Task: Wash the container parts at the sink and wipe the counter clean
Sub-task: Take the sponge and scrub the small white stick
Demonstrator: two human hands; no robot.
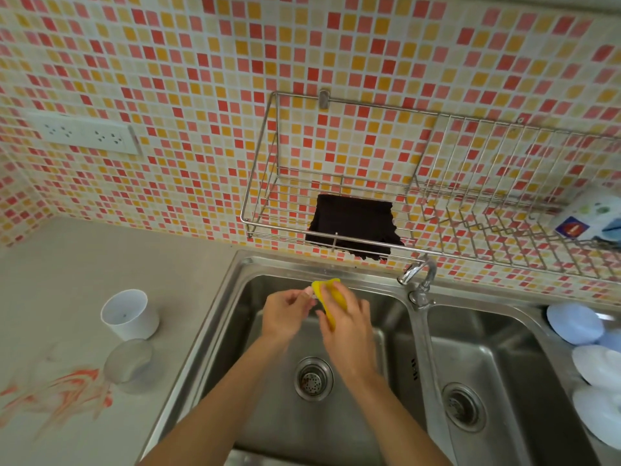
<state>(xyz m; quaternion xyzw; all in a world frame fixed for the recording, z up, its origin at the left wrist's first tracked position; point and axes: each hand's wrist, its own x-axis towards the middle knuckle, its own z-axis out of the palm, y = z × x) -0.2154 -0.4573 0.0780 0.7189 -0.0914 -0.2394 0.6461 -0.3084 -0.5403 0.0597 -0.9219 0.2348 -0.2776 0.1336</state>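
Over the left basin of the steel sink (232,317), my right hand (349,327) grips a yellow sponge (331,297). My left hand (285,314) pinches a small pale part (309,291) against the sponge; most of that part is hidden. A white cup-shaped container (129,314) stands upright on the grey counter (60,270) left of the sink. In front of it stands a clear plastic cup (129,364). Orange-red smears (57,395) stain the counter at the front left.
The tap (420,274) stands between the two basins, no water visible. A black cloth (353,227) hangs from a wire wall rack (268,183). White and blue round lids (574,322) lie at the right of the sink. A wall socket (84,132) sits above the counter.
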